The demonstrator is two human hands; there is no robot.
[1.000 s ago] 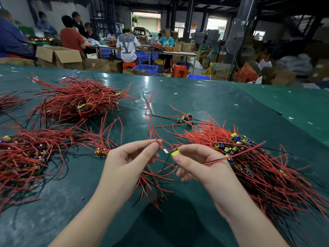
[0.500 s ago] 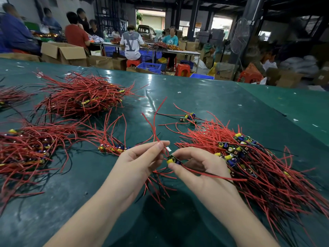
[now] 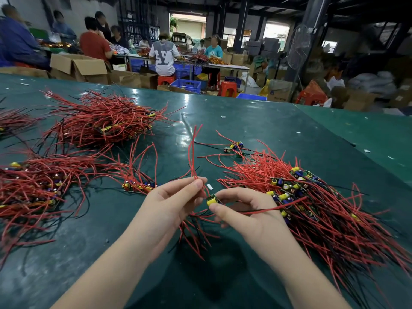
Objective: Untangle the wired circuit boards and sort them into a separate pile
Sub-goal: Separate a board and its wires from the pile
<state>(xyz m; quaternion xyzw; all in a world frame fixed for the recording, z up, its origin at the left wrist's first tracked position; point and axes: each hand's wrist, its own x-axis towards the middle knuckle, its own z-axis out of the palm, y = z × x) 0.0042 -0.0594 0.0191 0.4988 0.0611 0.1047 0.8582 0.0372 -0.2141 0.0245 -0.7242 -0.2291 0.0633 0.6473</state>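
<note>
On the green table [image 3: 256, 130], 2 bare forearms reach forward, hands nearly meeting at centre. At least 4 heaps of red-wired boards lie around: the largest tangle [image 3: 312, 208] right, others left. The left hand [image 3: 169, 206] pinches red wires [image 3: 194, 157] that rise upward; the right hand [image 3: 249, 215] pinches 1 small circuit board [image 3: 211, 200] between both hands.

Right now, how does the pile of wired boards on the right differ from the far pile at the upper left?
1. The right pile shows many yellow and blue components; the far left pile shows mostly red wire, few parts.
2. The right pile lies beside the right hand; the far left pile lies well beyond the left hand.
Both rest on the green table.
</note>
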